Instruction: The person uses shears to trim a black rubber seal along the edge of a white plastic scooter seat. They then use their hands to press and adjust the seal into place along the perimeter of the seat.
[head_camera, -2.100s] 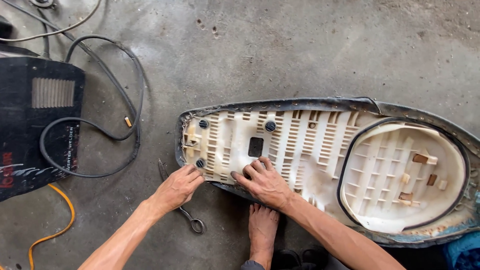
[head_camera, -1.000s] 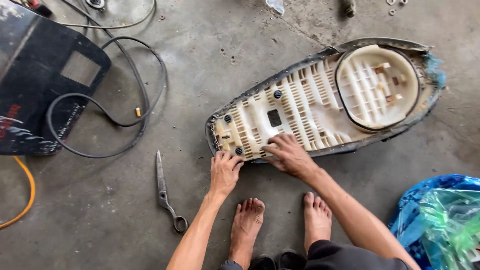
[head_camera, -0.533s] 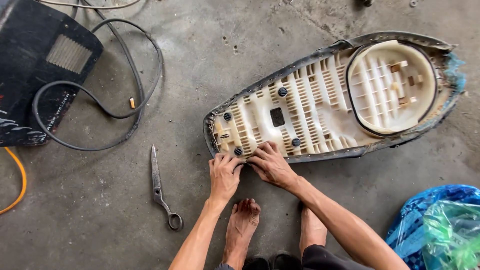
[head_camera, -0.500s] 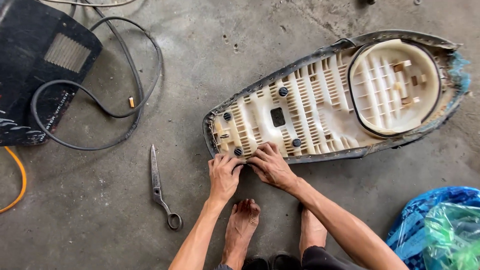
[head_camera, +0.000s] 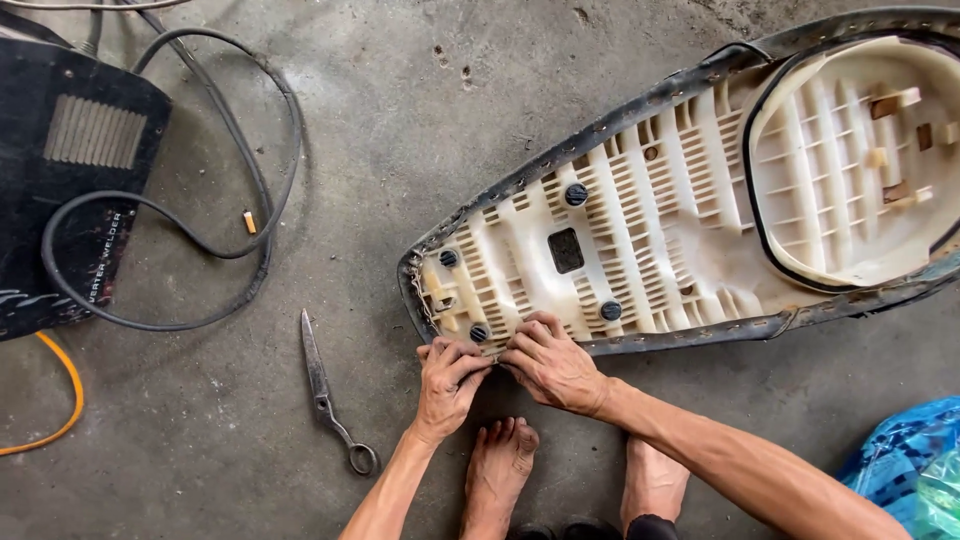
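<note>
An upturned motorcycle seat lies on the concrete floor, its cream ribbed plastic base up and a dark cover wrapped over the rim. My left hand and my right hand meet at the near edge of the narrow end. Both pinch the dark cover edge where it folds over the rim. The fingertips hide what lies between them.
Long scissors lie shut on the floor left of my left hand. A black welding machine with looped black cable sits at far left, with an orange cable below it. A blue plastic bag is at lower right. My bare feet stand below the hands.
The view has come closer. My hands have drawn together at the seat's near edge, from resting spread on it to pinching the cover edge.
</note>
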